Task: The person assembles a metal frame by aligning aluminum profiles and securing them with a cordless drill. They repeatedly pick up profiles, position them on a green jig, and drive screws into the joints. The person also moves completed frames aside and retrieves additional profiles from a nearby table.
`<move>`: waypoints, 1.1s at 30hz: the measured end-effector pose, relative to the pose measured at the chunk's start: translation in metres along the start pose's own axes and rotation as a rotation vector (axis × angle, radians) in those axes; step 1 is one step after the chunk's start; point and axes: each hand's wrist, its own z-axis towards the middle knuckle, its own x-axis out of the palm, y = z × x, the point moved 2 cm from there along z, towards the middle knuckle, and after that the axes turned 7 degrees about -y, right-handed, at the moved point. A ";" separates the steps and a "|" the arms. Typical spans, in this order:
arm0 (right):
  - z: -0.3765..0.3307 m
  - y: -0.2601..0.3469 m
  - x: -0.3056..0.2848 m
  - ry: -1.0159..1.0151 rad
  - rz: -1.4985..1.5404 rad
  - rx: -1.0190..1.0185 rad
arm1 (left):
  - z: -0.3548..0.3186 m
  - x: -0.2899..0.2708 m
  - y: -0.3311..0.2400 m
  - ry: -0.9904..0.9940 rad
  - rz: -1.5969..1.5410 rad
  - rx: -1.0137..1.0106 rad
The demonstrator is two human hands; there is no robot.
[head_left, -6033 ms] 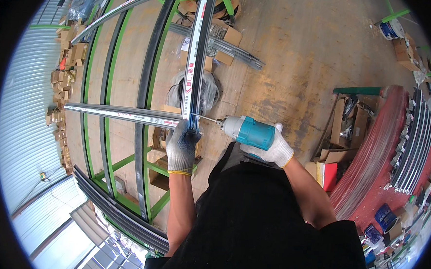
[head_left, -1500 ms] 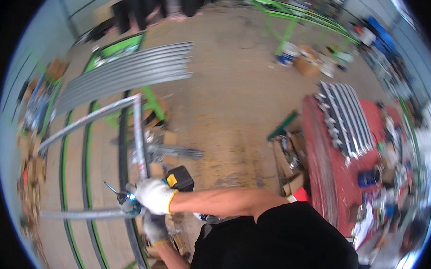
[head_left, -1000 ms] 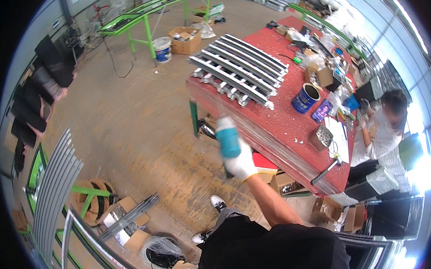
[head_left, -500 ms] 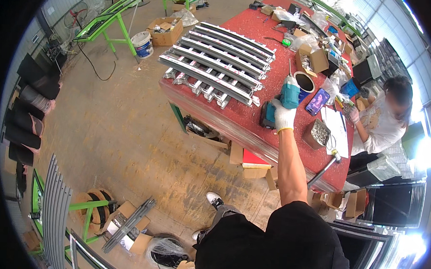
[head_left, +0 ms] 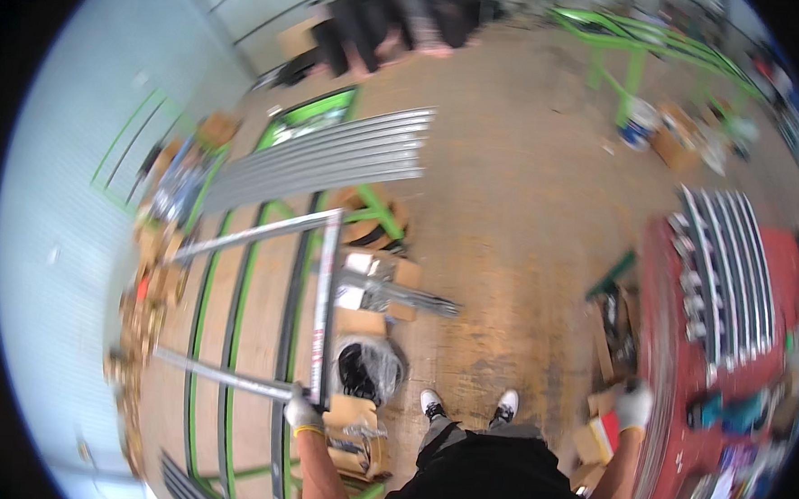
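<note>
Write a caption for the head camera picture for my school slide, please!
Gloved left hand grips the corner of a metal frame while the gloved right hand hangs beside a red workbench.

a worn tan concrete floor (head_left: 510,210) fills the middle. a pale corrugated wall (head_left: 51,258) curves down the left. a red tabletop (head_left: 727,375) stands at the right, green metal frames (head_left: 636,45) at the far side, cardboard boxes (head_left: 389,276) scattered between.
</note>
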 end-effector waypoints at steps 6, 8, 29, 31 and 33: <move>-0.027 0.239 0.126 0.581 0.306 -0.665 | -0.171 -0.089 -0.012 -0.100 -0.027 -0.013; -0.041 0.327 0.149 0.549 0.362 -0.811 | -0.209 -0.127 -0.020 -0.098 0.297 -0.197; -0.211 0.473 0.131 1.183 0.700 -0.707 | -0.133 -0.217 -0.316 -0.678 0.690 1.119; -0.236 0.477 0.118 1.299 0.756 -0.759 | -0.100 -0.217 -0.412 -0.852 0.967 1.427; -0.248 0.486 0.104 1.161 0.999 -0.849 | -0.062 -0.207 -0.490 -0.761 0.966 1.159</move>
